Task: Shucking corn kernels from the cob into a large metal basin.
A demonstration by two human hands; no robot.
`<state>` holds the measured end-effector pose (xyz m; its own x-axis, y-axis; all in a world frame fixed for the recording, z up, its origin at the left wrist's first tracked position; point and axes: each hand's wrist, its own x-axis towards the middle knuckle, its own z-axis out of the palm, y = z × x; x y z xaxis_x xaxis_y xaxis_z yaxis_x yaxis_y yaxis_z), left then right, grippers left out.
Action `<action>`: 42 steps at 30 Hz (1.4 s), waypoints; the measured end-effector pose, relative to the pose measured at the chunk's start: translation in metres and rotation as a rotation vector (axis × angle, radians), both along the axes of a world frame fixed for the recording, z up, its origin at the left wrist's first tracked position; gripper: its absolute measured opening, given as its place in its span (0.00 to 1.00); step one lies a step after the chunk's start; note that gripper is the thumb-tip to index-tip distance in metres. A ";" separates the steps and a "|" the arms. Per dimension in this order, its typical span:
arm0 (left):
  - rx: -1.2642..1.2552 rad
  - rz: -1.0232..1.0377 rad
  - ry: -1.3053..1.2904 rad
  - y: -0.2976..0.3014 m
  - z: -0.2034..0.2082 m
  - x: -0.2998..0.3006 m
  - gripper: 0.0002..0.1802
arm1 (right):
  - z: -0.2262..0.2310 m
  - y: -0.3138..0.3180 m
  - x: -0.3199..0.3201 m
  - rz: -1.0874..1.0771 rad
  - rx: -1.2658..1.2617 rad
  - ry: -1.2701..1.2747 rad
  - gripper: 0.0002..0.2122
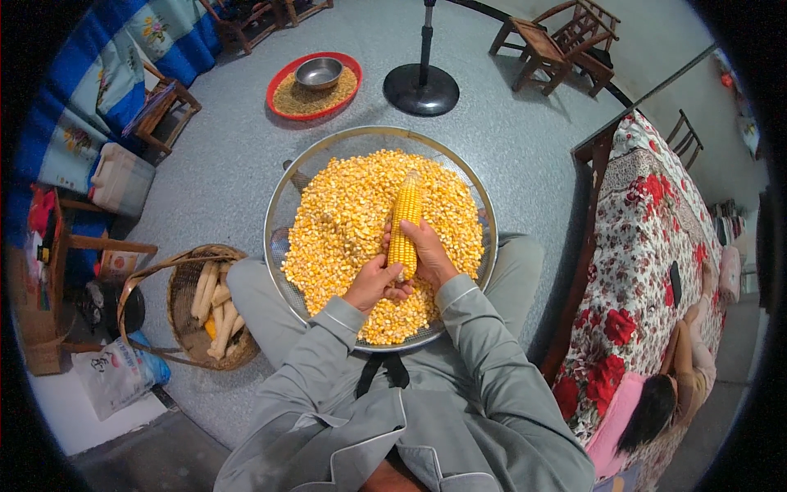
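While the round sieve tray (283,205) of loose kernels (344,221) rests on the lap, the corn cob (405,221) stands over its middle, long axis pointing away; right hand (428,256) clamps it, left hand (373,283) grips its near end.

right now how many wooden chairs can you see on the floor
4, maybe more hidden. One chair top right by the wall, one at the top left edge, one left near the blue bedding, and one chair back behind the floral bed.
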<state>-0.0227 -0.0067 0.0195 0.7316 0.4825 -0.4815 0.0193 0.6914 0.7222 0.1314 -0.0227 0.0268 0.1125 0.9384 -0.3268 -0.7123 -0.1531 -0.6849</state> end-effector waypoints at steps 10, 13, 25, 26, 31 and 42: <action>0.009 -0.037 -0.016 0.001 0.003 0.000 0.21 | -0.005 0.001 0.001 0.011 0.014 0.001 0.17; 0.007 -0.030 -0.006 0.000 0.001 0.000 0.22 | -0.009 0.002 0.002 0.007 0.005 0.021 0.17; 0.037 0.039 0.086 -0.003 0.004 0.006 0.22 | -0.005 0.002 -0.003 0.008 0.018 -0.090 0.15; 0.048 0.040 0.094 -0.004 0.004 0.006 0.21 | -0.006 0.002 -0.003 0.011 0.020 -0.089 0.15; 0.089 0.029 0.076 -0.003 0.001 0.004 0.20 | 0.001 0.001 -0.004 0.010 0.019 -0.085 0.15; 0.081 0.017 0.088 -0.002 0.004 0.004 0.17 | -0.006 0.001 -0.003 0.036 0.046 -0.065 0.16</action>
<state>-0.0185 -0.0082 0.0235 0.6796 0.5343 -0.5026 0.0744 0.6315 0.7718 0.1282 -0.0215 0.0211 0.0980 0.9561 -0.2762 -0.6606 -0.1451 -0.7366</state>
